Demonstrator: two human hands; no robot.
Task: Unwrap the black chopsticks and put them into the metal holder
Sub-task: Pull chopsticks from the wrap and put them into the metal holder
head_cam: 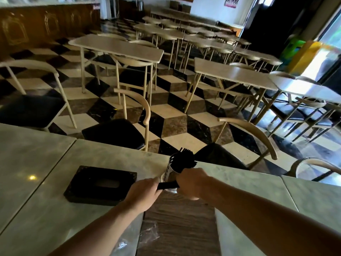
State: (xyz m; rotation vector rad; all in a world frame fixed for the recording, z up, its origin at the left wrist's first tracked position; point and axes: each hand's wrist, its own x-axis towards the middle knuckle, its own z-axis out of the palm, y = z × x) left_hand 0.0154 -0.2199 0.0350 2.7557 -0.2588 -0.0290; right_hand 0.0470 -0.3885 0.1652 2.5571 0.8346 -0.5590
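Black chopsticks (168, 185), one wrapped bundle, held level between both hands just above the counter (103, 226), right in front of the metal holder (172, 168). Only a short dark length shows between the hands; a glint of clear film sits under it near the right hand.

Left hand (143, 195): fingers curled round the near end of the bundle, gripping it. Right hand (191, 183): closed over the other end, knuckles up, apparently pinching the wrap; its fingertips are hidden, so the exact hold cannot be told.

Metal holder stands upright at the counter's far edge, already bristling with black sticks that fan out of its mouth. Right hand is nearly touching its side.

Step in hand, as judged: stripping the film off this bundle. To do it well, keep the left grip firm on the sticks themselves, not the film, and draw the wrap off lengthwise with the right so the sticks do not scatter. Mind the holder; a sideways tug could knock it off the edge. Then tip the bundle upright and feed it into a gap among the standing sticks.

Further out: black tissue box (100, 183) left of the hands; crumpled clear wrappers (147, 235) lying near the forearms on the counter's dark wooden strip.
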